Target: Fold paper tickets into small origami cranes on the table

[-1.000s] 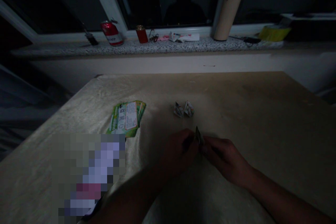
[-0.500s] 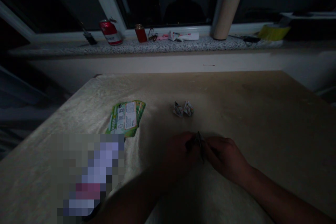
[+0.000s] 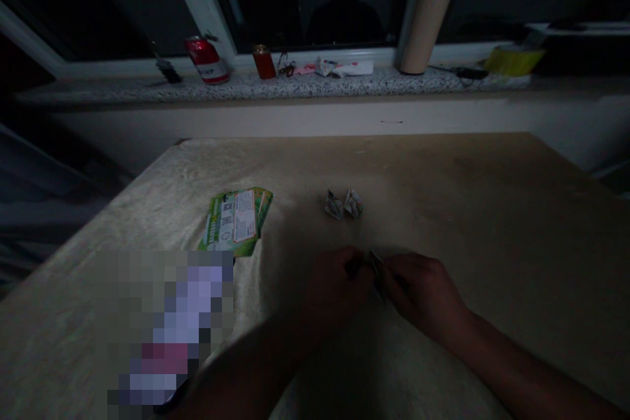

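Note:
Both hands meet low over the beige table point(image 3: 492, 210) in dim light. My left hand point(image 3: 335, 285) and my right hand point(image 3: 423, 292) pinch a small folded paper piece point(image 3: 375, 262) between their fingertips, fingers closed on it. Two finished small folded paper shapes point(image 3: 344, 203) lie side by side on the table just beyond the hands. A green printed packet point(image 3: 236, 221) lies flat to the left of them.
A blurred-out object point(image 3: 167, 328) sits at the near left of the table. On the stone window sill point(image 3: 295, 86) stand a tilted red can point(image 3: 207, 60), a small red container point(image 3: 264, 62), scattered wrappers point(image 3: 339, 68), a cardboard tube point(image 3: 428, 6) and a yellow item point(image 3: 512, 60).
The folded paper piece, sticking up between the fingers a second ago, now sits lower and flatter between the pinching fingertips. The hands have barely shifted.

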Motion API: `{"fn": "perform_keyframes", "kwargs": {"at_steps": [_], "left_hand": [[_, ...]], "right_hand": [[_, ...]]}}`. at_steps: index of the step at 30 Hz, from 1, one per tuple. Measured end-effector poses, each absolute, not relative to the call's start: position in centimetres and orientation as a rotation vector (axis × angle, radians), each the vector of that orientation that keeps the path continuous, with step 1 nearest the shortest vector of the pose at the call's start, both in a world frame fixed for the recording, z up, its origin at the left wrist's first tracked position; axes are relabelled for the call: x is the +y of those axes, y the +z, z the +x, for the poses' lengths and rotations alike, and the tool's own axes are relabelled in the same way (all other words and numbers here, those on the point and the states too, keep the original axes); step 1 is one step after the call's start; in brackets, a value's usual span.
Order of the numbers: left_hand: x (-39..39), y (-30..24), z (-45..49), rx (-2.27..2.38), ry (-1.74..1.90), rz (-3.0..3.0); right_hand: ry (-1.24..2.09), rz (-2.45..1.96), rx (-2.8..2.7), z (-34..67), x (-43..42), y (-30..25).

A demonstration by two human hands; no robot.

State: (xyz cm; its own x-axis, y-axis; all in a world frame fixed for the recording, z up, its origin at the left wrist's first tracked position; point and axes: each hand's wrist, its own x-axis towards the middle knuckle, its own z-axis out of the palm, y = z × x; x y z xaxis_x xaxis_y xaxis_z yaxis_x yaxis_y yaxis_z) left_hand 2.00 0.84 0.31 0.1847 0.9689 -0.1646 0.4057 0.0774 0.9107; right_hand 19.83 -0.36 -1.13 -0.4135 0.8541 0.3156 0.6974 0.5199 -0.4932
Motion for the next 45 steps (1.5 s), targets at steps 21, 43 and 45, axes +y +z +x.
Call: {"fn": "perform_keyframes", "kwargs": {"at_steps": [21, 43, 45], "left_hand": [[1.4, -1.0, 1.7, 1.075, 0.805, 1.107], [2.5, -1.8, 1.5, 0.813, 1.028, 0.738], [2.6, -1.6, 1.5, 0.789, 1.05, 0.726]], "right_hand": [[0.44, -1.114, -1.964, 20.3, -0.4, -0.6], [0.46, -1.207, -2.282, 18.3, 1.0, 3.0], [0.445, -1.234, -2.286, 18.3, 1.5, 3.0]]}}
